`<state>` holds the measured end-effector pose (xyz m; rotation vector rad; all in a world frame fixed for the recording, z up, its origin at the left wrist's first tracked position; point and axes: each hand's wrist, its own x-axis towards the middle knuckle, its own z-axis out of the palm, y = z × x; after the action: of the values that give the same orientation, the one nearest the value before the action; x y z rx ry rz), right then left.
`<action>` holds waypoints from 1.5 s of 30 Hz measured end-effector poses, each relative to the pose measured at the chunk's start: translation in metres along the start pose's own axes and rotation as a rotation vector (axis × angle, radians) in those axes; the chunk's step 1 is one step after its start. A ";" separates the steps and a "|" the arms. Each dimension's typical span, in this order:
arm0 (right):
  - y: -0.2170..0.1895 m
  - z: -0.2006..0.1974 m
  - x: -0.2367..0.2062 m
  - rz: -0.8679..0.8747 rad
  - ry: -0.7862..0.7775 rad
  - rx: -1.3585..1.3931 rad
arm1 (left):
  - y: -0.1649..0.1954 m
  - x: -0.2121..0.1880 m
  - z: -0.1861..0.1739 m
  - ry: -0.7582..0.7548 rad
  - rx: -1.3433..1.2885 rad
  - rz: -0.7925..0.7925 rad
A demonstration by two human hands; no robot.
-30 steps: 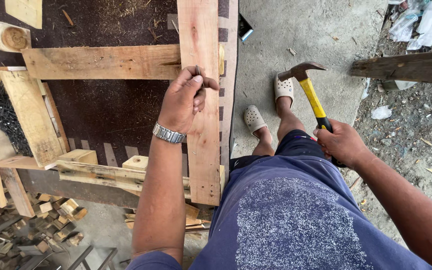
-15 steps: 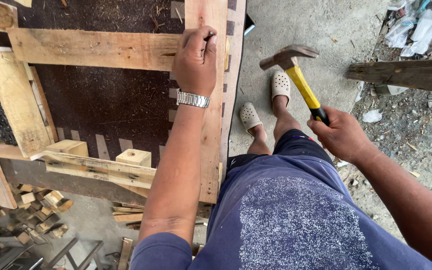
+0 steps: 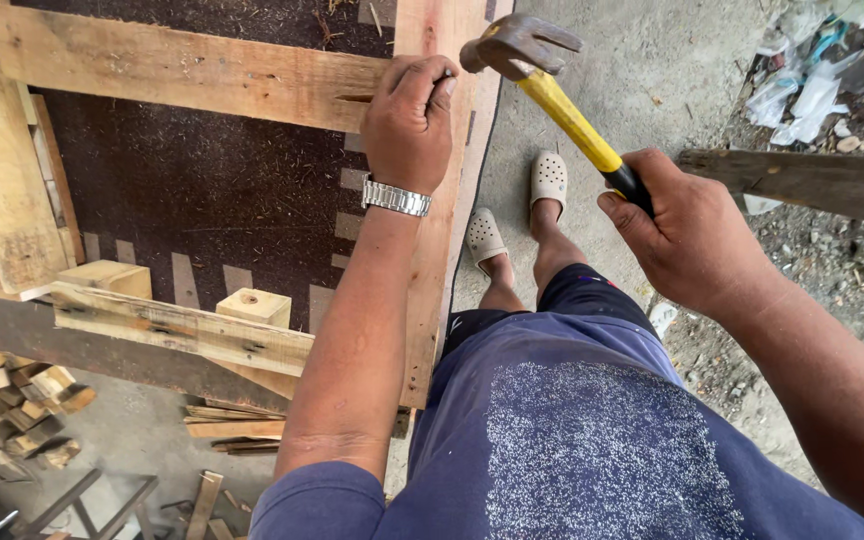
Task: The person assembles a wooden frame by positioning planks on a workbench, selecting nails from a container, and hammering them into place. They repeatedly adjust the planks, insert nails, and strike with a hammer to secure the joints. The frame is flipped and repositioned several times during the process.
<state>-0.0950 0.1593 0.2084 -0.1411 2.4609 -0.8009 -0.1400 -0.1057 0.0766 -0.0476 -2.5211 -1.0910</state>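
Observation:
My left hand (image 3: 410,118), with a metal watch on the wrist, pinches a nail (image 3: 445,80) against the upright wooden plank (image 3: 430,290) where it meets a horizontal plank (image 3: 182,70). My right hand (image 3: 687,235) grips the black end of a yellow-handled claw hammer (image 3: 552,85). The hammer head hovers just right of the fingers that hold the nail, close above the plank. The nail itself is mostly hidden by my fingertips.
The planks form a frame over a dark board (image 3: 202,190) with small wooden blocks (image 3: 252,305) along its lower rail. Wood offcuts (image 3: 22,400) lie on the floor at lower left. My feet in pale clogs (image 3: 517,210) stand on concrete. A plank (image 3: 802,180) juts in from the right.
The hammer has swung in from the right and now sits close to the nail. My left hand keeps its pinch on the plank while the view has shifted downwards.

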 end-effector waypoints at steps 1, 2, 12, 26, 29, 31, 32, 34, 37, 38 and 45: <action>-0.005 -0.003 0.000 -0.020 0.021 0.008 | 0.000 0.000 0.000 0.004 0.002 -0.008; -0.010 -0.006 -0.002 -0.038 0.040 0.016 | 0.000 0.000 0.000 0.007 0.004 -0.017; -0.034 -0.004 0.006 0.081 -0.015 -0.047 | -0.001 0.003 0.008 0.047 0.002 -0.008; -0.033 0.004 0.010 0.146 -0.009 -0.031 | -0.012 -0.001 0.012 0.018 0.072 -0.019; -0.023 0.002 -0.002 0.005 0.110 0.073 | -0.016 -0.003 0.016 -0.036 -0.056 -0.084; -0.020 -0.002 -0.010 -0.103 0.195 0.089 | -0.016 0.000 0.019 0.138 0.007 -0.100; -0.019 -0.004 -0.012 -0.110 0.202 0.090 | -0.015 0.002 0.020 0.227 0.040 -0.111; -0.021 -0.008 -0.015 -0.146 0.235 0.075 | -0.009 0.006 0.016 0.208 0.105 -0.263; -0.025 -0.014 -0.013 -0.218 0.269 0.048 | 0.003 0.006 -0.005 0.101 0.208 -0.322; -0.027 -0.015 -0.011 -0.217 0.260 0.043 | 0.007 0.003 -0.015 0.046 0.237 -0.303; -0.024 -0.005 0.005 -0.054 0.104 0.051 | 0.023 -0.028 -0.053 -0.279 0.334 -0.578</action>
<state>-0.1034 0.1416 0.2233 -0.1509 2.5411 -0.9147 -0.0918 -0.1241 0.1152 0.7033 -3.0341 -0.8759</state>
